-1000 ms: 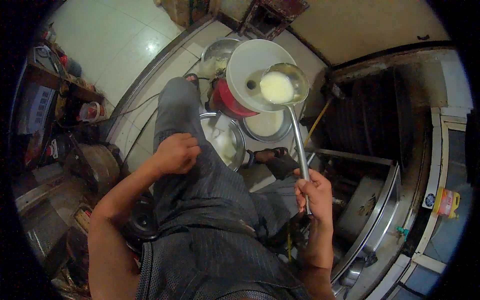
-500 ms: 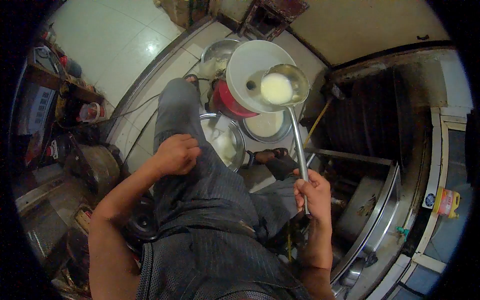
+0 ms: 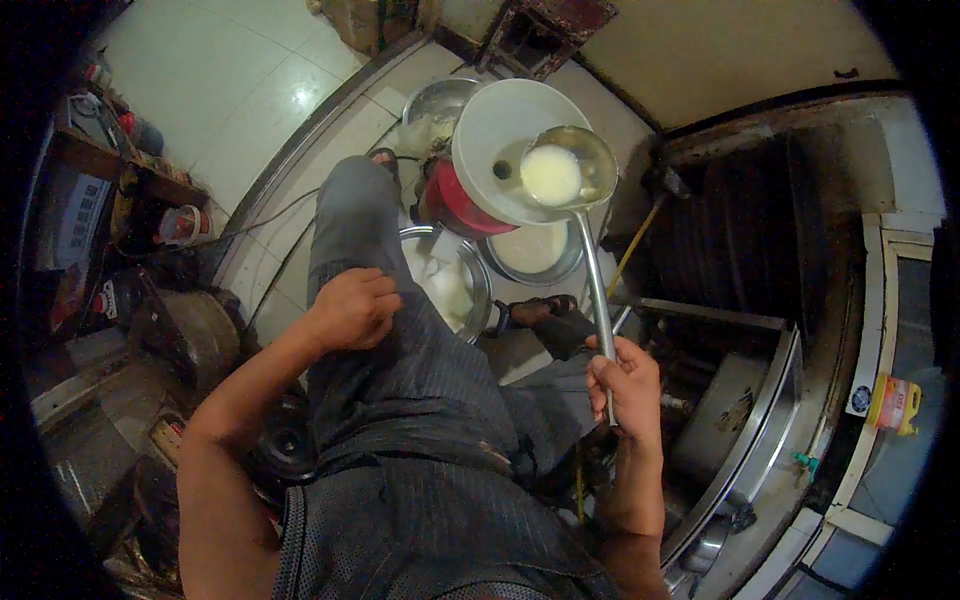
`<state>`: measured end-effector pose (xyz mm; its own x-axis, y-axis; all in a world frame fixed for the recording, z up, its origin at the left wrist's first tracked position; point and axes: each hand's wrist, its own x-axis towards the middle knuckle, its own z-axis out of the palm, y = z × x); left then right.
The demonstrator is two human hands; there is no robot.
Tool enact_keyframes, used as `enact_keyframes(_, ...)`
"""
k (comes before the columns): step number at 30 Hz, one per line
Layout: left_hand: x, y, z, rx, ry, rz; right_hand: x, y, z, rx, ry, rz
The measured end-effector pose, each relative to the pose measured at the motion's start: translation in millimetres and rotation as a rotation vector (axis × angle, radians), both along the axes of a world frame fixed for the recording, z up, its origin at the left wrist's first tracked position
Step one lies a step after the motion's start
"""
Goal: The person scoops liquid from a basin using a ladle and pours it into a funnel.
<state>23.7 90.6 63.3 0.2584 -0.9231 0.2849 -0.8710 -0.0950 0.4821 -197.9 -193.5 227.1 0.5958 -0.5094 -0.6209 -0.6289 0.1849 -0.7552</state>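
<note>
My right hand (image 3: pixel 627 385) grips the long metal handle of a ladle (image 3: pixel 597 280). The ladle's bowl, with a pool of creamy white liquid (image 3: pixel 551 176) in it, hangs over a wide whitish hopper (image 3: pixel 487 120) that has a dark hole inside. Beneath the hopper is a red machine body (image 3: pixel 455 200). Curled into a loose fist, my left hand (image 3: pixel 355 308) rests on my left thigh, and I see nothing in it. Between my legs stands a metal basin (image 3: pixel 486 300) holding a white mass. A second basin (image 3: pixel 572 262) of creamy liquid sits below the hopper.
Behind the hopper is another metal bowl (image 3: pixel 418 100). A cord crosses the tiled floor on the left. To the right stand a metal-framed unit (image 3: pixel 785 350) and a yellow bottle (image 3: pixel 893 404) on a ledge. A dark wooden stool (image 3: pixel 545 35) is at the back.
The ladle's bowl has shifted very slightly left and up, and the pool of liquid in it looks a little smaller. My left hand has stayed on the thigh.
</note>
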Motion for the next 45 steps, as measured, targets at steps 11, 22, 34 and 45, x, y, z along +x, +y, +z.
enact_keyframes(11, 1, 0, -2, -0.009, 0.009, -0.010, 3, 2, 0, -0.007, -0.005, 0.004)
enact_keyframes(22, 1, 0, 1, 0.010, 0.021, -0.004, 1, 3, -4, -0.050, 0.000, 0.006)
enact_keyframes(34, 1, 0, 1, 0.024, 0.016, -0.011, 0, 3, -8, -0.067, -0.003, 0.011)
enact_keyframes(45, 0, -1, 0, 0.032, 0.017, 0.002, -1, 4, -11, -0.106, 0.005, 0.015)
